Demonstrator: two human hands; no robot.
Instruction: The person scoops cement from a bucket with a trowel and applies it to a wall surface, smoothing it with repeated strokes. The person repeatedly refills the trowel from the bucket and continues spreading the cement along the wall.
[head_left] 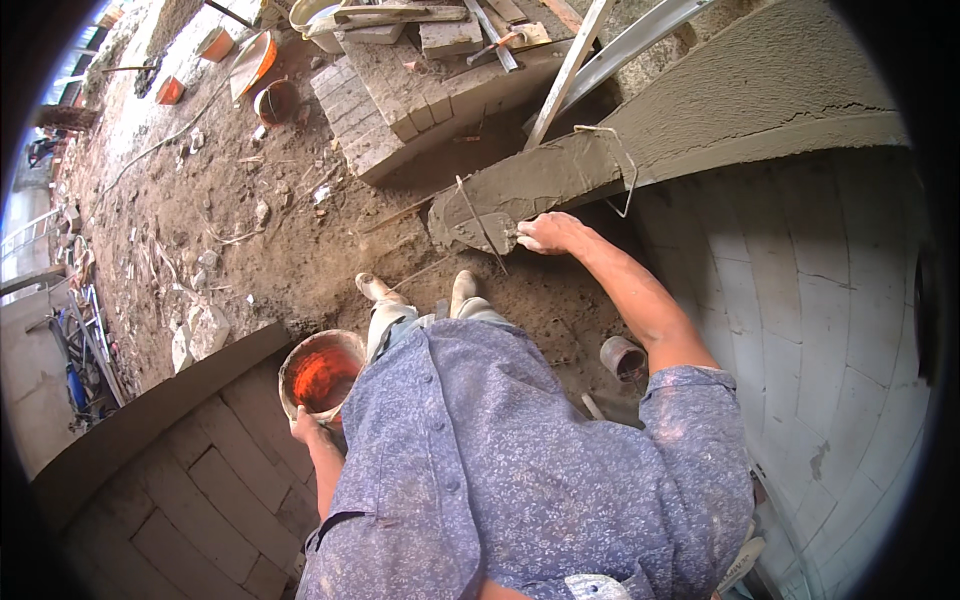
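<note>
My left hand (306, 427) grips the rim of a bucket (318, 352), orange inside and crusted grey outside, beside my left leg. My right hand (553, 233) reaches forward with its fingers curled together at the end of a ledge coated in wet grey mortar (540, 190). Whatever those fingers hold, if anything, is hidden. Just left of them, a thin rod (482, 225) lies slantwise across the mortar's end. A bent wire clamp (632, 165) hooks over the ledge farther right.
Grey block walls rise on the right (800, 290) and lower left (215, 490). A stack of blocks (400, 110) with boards and tools on top stands ahead. A small dirty pail (622, 357) sits below my right forearm. Several orange buckets (275, 102) lie on rough soil at the far left.
</note>
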